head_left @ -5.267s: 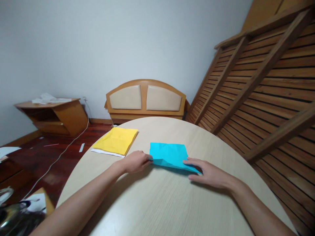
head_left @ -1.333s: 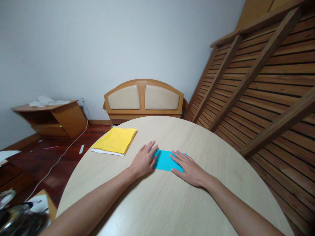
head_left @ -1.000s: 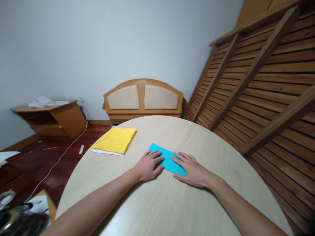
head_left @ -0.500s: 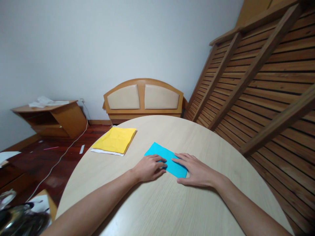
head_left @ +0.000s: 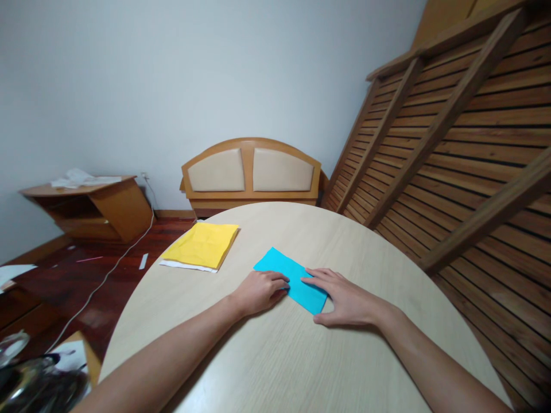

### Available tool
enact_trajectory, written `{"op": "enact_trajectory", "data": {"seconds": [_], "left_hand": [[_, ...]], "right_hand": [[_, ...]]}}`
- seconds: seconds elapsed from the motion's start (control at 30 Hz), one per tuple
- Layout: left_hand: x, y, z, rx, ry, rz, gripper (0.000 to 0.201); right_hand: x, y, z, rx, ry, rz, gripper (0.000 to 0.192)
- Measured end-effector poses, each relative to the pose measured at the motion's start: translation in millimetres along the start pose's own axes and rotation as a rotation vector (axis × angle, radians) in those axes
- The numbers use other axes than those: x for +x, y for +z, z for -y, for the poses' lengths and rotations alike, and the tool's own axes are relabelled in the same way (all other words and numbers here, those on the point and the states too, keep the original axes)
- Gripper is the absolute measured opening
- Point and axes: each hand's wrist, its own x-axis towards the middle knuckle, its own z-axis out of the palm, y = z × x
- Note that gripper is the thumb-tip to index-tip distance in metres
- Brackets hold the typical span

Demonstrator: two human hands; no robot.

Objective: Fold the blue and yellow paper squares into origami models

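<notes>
Head view: blue paper (head_left: 289, 278) under both hands (head_left: 303, 292)

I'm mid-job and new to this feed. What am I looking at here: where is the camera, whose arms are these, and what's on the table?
There is no machine: these are a person's two bare arms, seen from a camera worn on their head, looking forward and down. The left hand and right hand both rest flat on a folded blue paper that lies at an angle on the round pale wooden table. Neither hand grips it; they press on it. Farther back on the left lies a yellow paper with a white sheet showing under it. A wooden headboard stands by the wall.
</notes>
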Motion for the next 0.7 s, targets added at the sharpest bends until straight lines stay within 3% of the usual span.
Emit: {"op": "enact_trajectory", "data": {"seconds": [0.7], "left_hand": [[-0.5, -2.8, -1.7, -0.014, -0.012, 0.004, 0.027]], "right_hand": [[3.4, 3.5, -5.5, 0.024, -0.026, -0.074, 0.086]]}}
